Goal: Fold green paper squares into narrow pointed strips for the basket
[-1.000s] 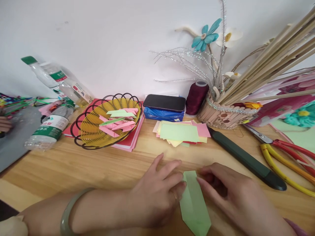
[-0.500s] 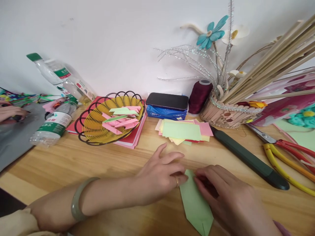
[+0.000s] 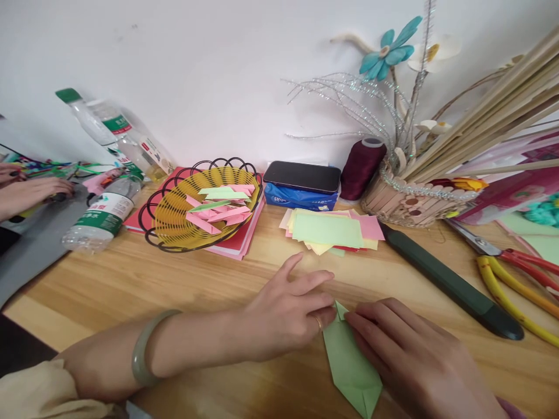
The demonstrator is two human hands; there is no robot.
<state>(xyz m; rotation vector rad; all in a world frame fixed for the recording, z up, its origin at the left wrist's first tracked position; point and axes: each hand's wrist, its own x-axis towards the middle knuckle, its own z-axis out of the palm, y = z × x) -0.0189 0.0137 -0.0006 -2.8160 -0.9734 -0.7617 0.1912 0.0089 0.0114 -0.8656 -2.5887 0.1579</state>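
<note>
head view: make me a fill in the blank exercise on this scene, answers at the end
The left hand and right hand both touch a folded ____ paper piece.
A black rectangular phone lies on a ____ printed packet.
A yellow woven basket with a black looped rim holds folded paper strips, some green and others ____.
The red-handled metal scissors lie to the ____ of the long dark green tool in this view.

Missing words: green; blue; pink; right.

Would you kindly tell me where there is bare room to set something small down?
Bare wood shows between the yellow basket and the left forearm, with a narrower strip between the paper stack and the left hand. Crowded: the wall side, with phone, thread spool and craft-stick planter, and the right, with scissors.
</note>
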